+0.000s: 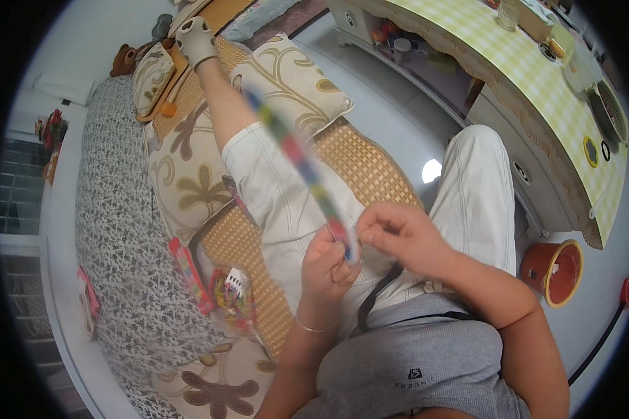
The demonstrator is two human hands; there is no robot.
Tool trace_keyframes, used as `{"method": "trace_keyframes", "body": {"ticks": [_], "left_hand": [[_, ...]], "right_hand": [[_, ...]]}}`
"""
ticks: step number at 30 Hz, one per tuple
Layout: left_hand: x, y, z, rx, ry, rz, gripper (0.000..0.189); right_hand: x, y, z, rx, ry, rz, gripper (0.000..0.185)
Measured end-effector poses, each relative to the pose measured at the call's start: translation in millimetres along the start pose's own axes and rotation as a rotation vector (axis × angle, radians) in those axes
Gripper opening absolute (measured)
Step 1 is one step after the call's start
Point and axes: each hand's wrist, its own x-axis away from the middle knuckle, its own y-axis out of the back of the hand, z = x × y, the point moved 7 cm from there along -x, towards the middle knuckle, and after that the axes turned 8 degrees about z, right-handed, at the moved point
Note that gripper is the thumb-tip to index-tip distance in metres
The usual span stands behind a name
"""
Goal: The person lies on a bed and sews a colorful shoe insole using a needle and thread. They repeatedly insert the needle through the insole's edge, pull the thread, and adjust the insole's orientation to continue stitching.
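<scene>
My left hand [329, 264], with a thin bracelet at its wrist, grips the lower end of a long, narrow multicoloured strip [309, 178]. The strip slants up and away over my light trousers and is motion-blurred; its bands look blue, yellow, green and red. Just to the right of its lower end, my right hand [401, 235] has thumb and forefinger pinched together; whether something thin is between them cannot be seen. On the woven seat to my left lie a clear plastic bag of small coloured pieces [236, 304] and a long red-edged package [191, 277].
Patterned cushions [293, 86] and a floral cover [120, 209] lie on the woven seat [367, 162]. At the right stands a cabinet with a checked yellow cloth [545, 78], holding a glass jar and a basket. A red-brown bin [540, 269] stands on the floor.
</scene>
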Motion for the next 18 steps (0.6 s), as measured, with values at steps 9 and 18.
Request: {"method": "trace_keyframes", "body": {"ticks": [9, 18], "left_hand": [[6, -19, 2, -0.594, -0.013, -0.292, 0.007], [6, -21, 1, -0.619, -0.037, -0.240, 0.017]], "right_hand": [[7, 3, -59, -0.760, -0.225, 0.156, 0.020], [7, 2, -63, -0.842, -0.236, 0.170, 0.022]]}}
